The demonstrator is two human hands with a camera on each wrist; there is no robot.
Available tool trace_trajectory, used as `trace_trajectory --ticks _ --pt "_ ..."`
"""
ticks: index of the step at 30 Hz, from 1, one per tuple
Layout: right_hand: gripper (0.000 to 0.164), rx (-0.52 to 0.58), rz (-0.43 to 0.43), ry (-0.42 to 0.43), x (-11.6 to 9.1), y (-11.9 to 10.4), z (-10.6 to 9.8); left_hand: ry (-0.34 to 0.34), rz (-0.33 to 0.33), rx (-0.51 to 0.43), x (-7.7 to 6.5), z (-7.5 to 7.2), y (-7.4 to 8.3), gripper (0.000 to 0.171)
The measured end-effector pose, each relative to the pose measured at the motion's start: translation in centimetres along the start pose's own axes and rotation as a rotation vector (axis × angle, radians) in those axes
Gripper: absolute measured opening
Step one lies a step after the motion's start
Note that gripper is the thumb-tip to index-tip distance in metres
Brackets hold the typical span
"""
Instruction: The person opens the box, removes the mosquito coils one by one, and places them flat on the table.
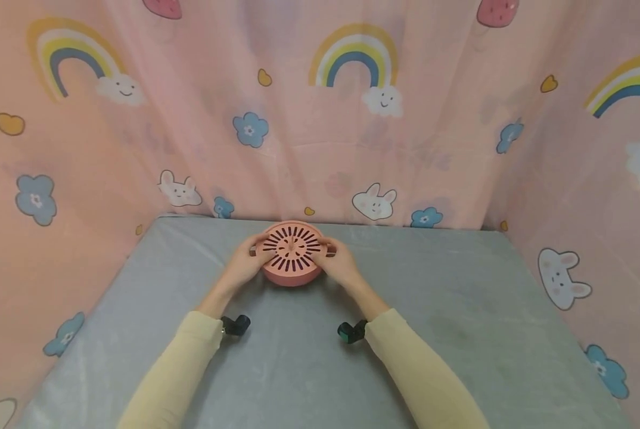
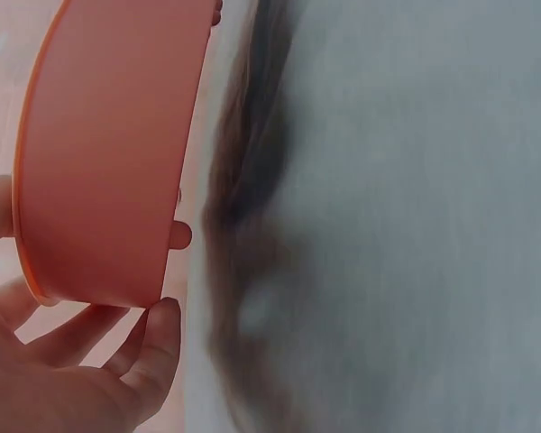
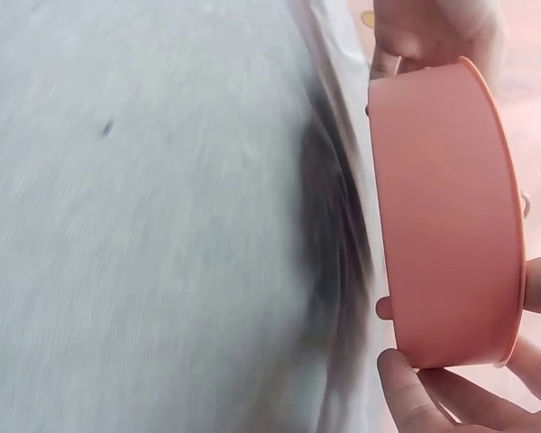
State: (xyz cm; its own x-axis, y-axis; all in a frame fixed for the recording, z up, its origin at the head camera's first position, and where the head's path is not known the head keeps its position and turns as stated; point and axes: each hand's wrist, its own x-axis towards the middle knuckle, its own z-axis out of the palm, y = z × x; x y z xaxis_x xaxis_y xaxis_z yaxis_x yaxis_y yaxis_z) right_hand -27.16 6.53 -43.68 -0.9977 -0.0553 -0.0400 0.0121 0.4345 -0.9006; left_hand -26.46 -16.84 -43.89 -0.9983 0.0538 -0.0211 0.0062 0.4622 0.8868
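A round pink mosquito coil holder (image 1: pixel 292 280) with a slotted, fruit-patterned lid is held between both hands near the table's back edge. At its left side my left hand (image 1: pixel 247 262) grips it, thumb on the lid and fingers round the wall. My right hand (image 1: pixel 338 262) grips the opposite side in the same way. In the left wrist view, the holder (image 2: pixel 117 153) shows its smooth wall and a small foot, with fingertips at the bottom edge. The right wrist view shows the holder (image 3: pixel 446 216) raised off the table. Its inside is hidden by the lid.
A grey cloth covers the table (image 1: pixel 459 310). Behind it and on both sides hangs a pink curtain (image 1: pixel 320 161) with rainbows, rabbits and flowers, close behind the holder. A small dark camera (image 1: pixel 236 325) sits at the left wrist, another camera (image 1: pixel 351 332) at the right.
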Motion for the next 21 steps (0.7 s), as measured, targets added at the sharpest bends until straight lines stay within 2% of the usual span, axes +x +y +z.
trace_trajectory --ticks 3,10,15,21 --pt "0.049 0.002 -0.008 0.018 -0.2 0.6 -1.0 0.006 0.019 0.003 0.2 1.2 0.3 0.057" --pt "0.049 -0.021 -0.049 0.018 -0.6 2.2 -2.9 0.009 0.015 0.005 0.3 3.5 1.0 0.057" --pt "0.051 -0.038 -0.071 0.020 -0.6 3.0 -4.3 -0.001 0.030 -0.013 0.8 4.8 1.4 0.058" --pt "0.052 -0.079 -0.051 0.013 -0.5 3.6 -5.7 -0.018 0.047 -0.044 1.3 6.0 1.8 0.058"
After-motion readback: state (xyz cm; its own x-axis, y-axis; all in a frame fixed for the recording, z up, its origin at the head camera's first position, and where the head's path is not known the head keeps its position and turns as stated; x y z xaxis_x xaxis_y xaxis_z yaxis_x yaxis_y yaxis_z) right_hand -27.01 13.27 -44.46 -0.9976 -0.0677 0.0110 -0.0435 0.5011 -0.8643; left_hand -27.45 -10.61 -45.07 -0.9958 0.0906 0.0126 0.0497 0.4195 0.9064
